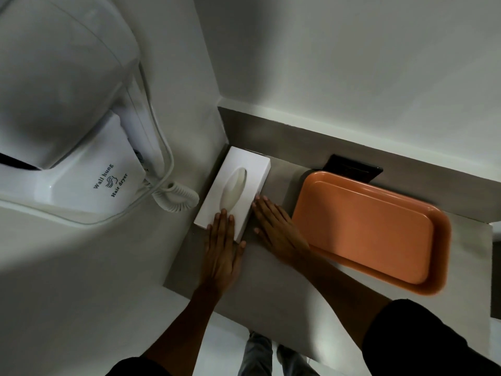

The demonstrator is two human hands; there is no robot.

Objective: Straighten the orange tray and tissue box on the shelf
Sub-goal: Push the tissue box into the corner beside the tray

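Nearest the viewer, two dark sleeves [433, 340] reached forward over a grey shelf [260, 283], and a person's legs showed below its front edge. The landmark was a white tissue box [235, 185], lying tilted on the shelf beside the side wall. The left hand [222, 251] lay flat on the box's near end, fingers together and extended — pressing, not pinching. The right hand [279, 229] lay flat as well, fingers together, its fingertips touching the box's right long side. The orange tray [363, 226] sat to the right of the box, also askew, with the right wrist just beside its near-left corner and neither hand on it. A dark object [352, 166] showed behind the tray. A wall-hung hair dryer [81, 118] hung left of the box, its coiled cord [176, 196] just beside it. The likely risk: pushing the box leftward could snag that cord, or uneven pressure could twist it further.
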